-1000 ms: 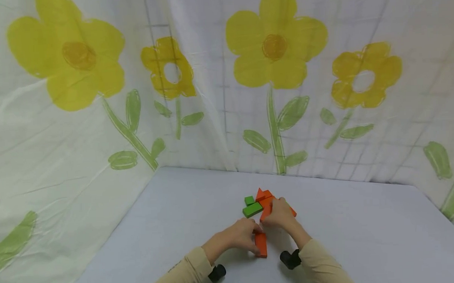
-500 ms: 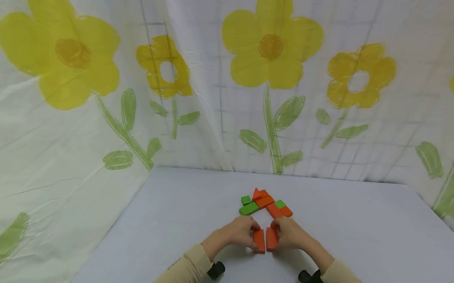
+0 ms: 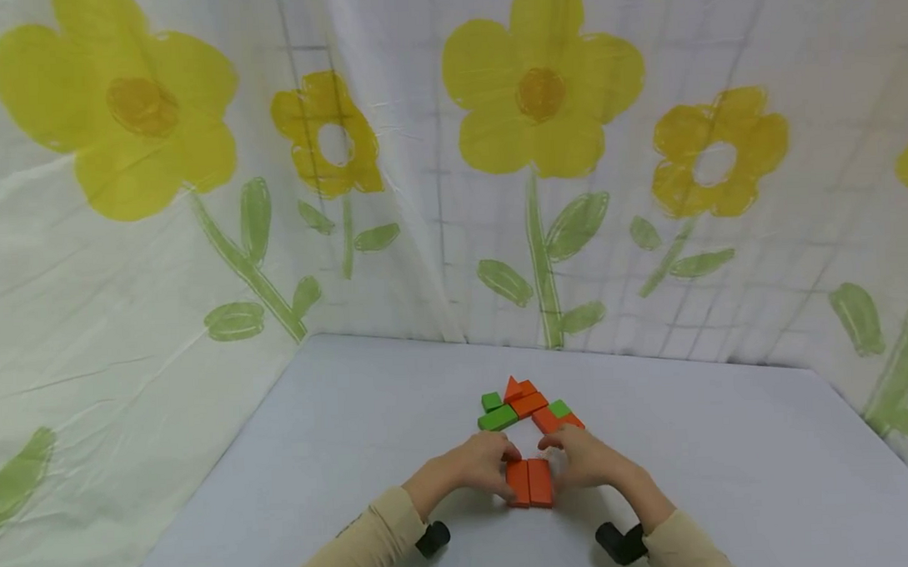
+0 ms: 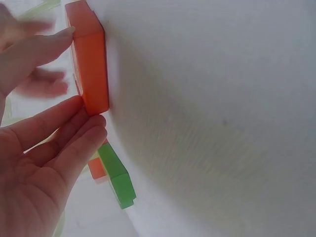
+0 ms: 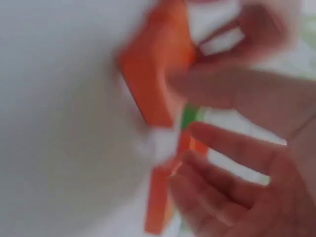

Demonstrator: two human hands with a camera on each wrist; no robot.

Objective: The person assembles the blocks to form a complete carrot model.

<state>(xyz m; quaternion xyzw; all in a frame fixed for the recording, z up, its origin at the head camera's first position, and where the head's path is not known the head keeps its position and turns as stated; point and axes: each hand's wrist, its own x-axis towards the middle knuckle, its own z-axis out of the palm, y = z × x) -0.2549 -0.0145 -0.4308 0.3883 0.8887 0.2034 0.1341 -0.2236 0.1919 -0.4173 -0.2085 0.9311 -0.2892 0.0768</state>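
Observation:
Two orange rectangular blocks lie side by side, touching, near the middle of the table: a left orange block point(image 3: 517, 483) and a right orange block point(image 3: 539, 483). My left hand point(image 3: 476, 468) holds the left one, thumb at its near end and fingertips at its far end, as the left wrist view also shows on this orange block point(image 4: 91, 69). Beside the right block is my right hand point(image 3: 589, 460), fingers spread and apart from it. In the blurred right wrist view the thumb is close to an orange block point(image 5: 148, 84); whether it touches I cannot tell.
Beyond the hands several blocks form a loose group: a long green block point(image 3: 498, 418), a small green block point(image 3: 491, 401), an orange triangle point(image 3: 512, 388), an orange block point(image 3: 529, 405) and a green block point(image 3: 559, 408). A flower-print curtain point(image 3: 423, 259) hangs behind the white table point(image 3: 353, 404).
My right hand took an orange block from the group, brought it nearer beside the left block, pushed it against that block and let go. My left hand stays on its block.

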